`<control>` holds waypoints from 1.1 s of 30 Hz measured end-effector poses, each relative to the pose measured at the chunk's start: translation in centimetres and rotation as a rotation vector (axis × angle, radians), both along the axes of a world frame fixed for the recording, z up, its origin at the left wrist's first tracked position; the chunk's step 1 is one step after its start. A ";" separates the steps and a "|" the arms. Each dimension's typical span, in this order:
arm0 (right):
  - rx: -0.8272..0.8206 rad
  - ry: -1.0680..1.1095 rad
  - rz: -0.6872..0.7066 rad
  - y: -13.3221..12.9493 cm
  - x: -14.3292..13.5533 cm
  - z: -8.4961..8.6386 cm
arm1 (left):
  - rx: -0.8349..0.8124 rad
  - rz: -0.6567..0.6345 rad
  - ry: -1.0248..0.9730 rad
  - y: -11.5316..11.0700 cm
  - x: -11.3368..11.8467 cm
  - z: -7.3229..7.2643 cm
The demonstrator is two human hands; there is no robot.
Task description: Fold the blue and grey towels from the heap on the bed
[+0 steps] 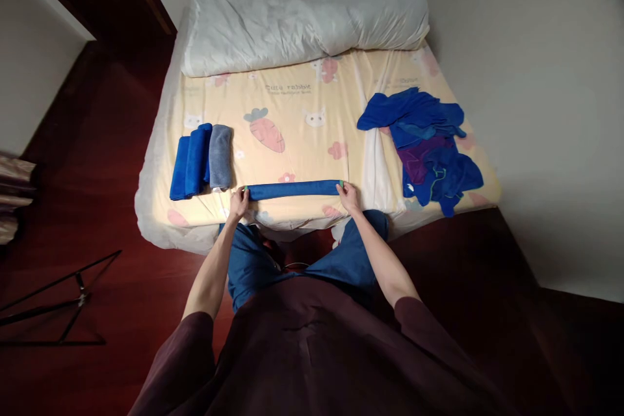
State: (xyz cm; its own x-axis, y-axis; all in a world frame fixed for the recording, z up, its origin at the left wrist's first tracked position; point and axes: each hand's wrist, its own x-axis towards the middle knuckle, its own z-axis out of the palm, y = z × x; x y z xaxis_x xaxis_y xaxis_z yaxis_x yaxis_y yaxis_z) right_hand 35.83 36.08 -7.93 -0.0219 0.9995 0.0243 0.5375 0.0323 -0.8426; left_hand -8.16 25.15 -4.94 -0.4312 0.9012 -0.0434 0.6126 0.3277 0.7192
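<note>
A dark blue towel (292,190), folded into a long narrow strip with green at both ends, lies across the front of the bed. My left hand (238,202) pinches its left end, and my right hand (348,197) grips the right end. Left of it sit rolled or folded towels: bright blue ones (190,162) and a grey one (221,156) beside them. Over on the right is a loose crumpled heap of blue cloths (419,136), with a purple cloth (416,159) among them.
The bed has a yellow sheet (302,136) printed with carrots and rabbits. A thick pale quilt (302,6) lies folded at the back. A white wall (531,110) stands to the right. Black stand legs (68,305) rest on the dark red floor at left.
</note>
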 end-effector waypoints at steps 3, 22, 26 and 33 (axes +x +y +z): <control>0.004 -0.010 0.001 0.0 0.0 0.0 | -0.023 0.016 0.018 0.3 0.0 0.0; 0.251 -0.590 0.485 -2.6 -2.1 4.1 | 0.071 -0.534 0.395 -1.2 3.6 2.0; 0.231 -0.616 0.561 -2.8 -1.8 3.5 | 0.042 -0.577 0.360 -1.1 4.2 1.3; 0.194 -0.514 0.450 -0.7 -1.2 4.0 | 0.181 -0.137 -0.008 -3.2 5.6 1.3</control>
